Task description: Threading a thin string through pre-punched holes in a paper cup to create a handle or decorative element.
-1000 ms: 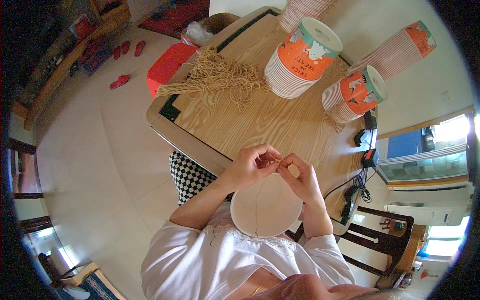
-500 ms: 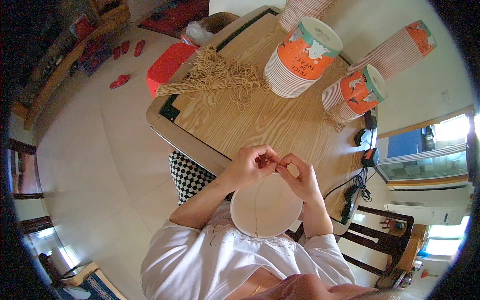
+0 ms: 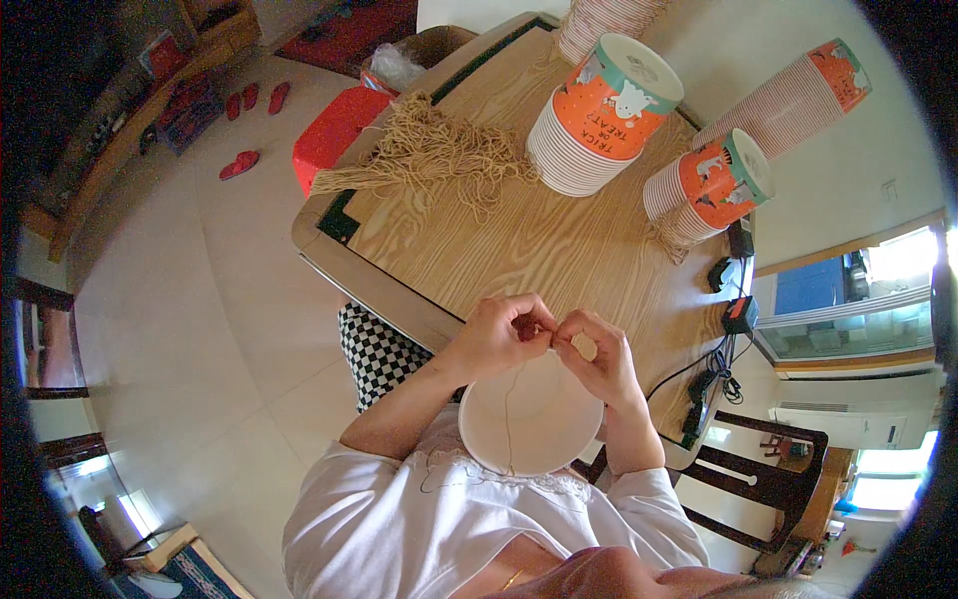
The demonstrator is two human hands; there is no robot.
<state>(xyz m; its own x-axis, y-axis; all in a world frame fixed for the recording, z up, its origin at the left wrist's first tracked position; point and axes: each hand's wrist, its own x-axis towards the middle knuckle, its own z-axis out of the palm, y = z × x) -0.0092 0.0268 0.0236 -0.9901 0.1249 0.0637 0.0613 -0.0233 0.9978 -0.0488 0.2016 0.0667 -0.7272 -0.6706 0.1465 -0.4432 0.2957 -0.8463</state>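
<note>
A white paper bucket (image 3: 559,424) rests against my body at the table's near edge, its open mouth facing up. My left hand (image 3: 502,331) and my right hand (image 3: 603,357) meet at its far rim, fingertips pinched together on a thin piece of twine. From there the tan twine (image 3: 509,419) runs down across the inside of the bucket to its near rim. The very end of the twine between my fingertips is too small to make out. My fingers partly cover the far rim.
A loose heap of tan twine (image 3: 439,150) lies on the wooden table (image 3: 499,255). Farther back stand nested orange-and-green paper buckets (image 3: 589,130) and a smaller stack (image 3: 704,185). Black cables and adapters (image 3: 736,317) lie along the right edge, near a dark chair (image 3: 748,489).
My hands shift only slightly, with the fingertips still pinched together at the rim. The twine inside the bucket has moved a little to the left. The bucket stays in place.
</note>
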